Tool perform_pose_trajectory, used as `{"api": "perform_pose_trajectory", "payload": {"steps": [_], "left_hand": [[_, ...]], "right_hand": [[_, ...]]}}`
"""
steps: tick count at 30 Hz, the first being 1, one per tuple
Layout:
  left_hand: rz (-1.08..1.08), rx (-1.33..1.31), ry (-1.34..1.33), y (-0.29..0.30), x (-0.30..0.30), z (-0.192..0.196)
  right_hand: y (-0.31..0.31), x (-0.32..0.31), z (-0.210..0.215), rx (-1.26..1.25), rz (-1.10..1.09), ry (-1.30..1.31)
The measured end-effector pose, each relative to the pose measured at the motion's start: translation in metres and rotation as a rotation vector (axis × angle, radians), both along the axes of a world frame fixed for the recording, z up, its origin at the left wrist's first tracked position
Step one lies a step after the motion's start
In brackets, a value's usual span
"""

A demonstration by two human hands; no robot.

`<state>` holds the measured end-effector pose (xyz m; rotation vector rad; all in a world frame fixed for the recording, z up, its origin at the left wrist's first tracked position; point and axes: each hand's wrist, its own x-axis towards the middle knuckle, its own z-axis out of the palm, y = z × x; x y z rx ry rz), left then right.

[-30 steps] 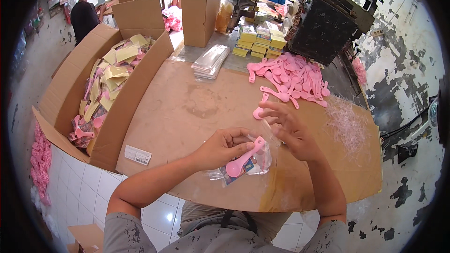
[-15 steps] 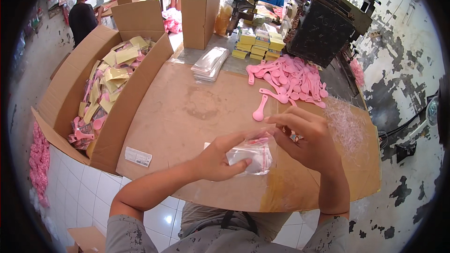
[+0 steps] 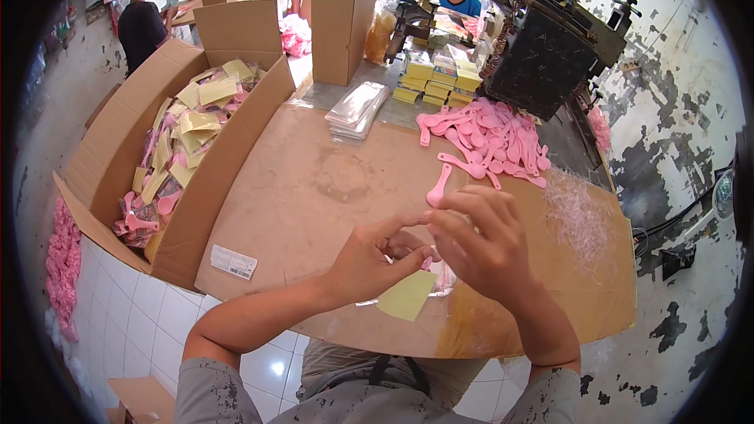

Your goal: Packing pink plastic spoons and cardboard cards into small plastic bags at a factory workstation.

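A pale yellow card (image 3: 407, 297) hangs below my left hand (image 3: 373, 261), whose thumb and fingers are closed on its upper end. A small bit of pink shows by the thumb tip; its shape is mostly hidden. Close beside, my right hand (image 3: 483, 247) has thumb and forefinger pinched together near the left fingertips. What they hold, if anything, cannot be made out. Clear plastic bags (image 3: 444, 281) lie on the cardboard sheet under both hands, largely covered. Just beyond the right hand rests a single pink scoop (image 3: 437, 188), before a heap of pink scoops (image 3: 495, 137).
At left stands an open carton (image 3: 228, 169) full of packets with yellow cards. Stacked clear bags (image 3: 357, 110), yellow card bundles (image 3: 432, 78) and an upright box (image 3: 338, 35) are farther back. A dark machine (image 3: 542, 55) stands at far right, near clear shreds (image 3: 581, 208). Two people are beyond.
The yellow card has come into view under my left hand, over the clear bags. My left hand has closed its thumb in. My right hand has shifted slightly left and nearer to it.
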<state>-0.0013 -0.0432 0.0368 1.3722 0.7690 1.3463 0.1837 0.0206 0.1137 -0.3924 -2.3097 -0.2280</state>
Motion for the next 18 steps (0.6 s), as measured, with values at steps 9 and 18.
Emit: {"api": "perform_pose_trajectory", "payload": {"steps": [9, 18], "left_hand": [[0.132, 0.185, 0.476, 0.0, -0.001, -0.008], [-0.091, -0.165, 0.035, 0.006, -0.003, 0.0]], "right_hand": [[0.004, -0.004, -0.015, 0.191, -0.156, -0.207], [0.059, 0.194, 0.013, -1.444, 0.289, 0.341]]}}
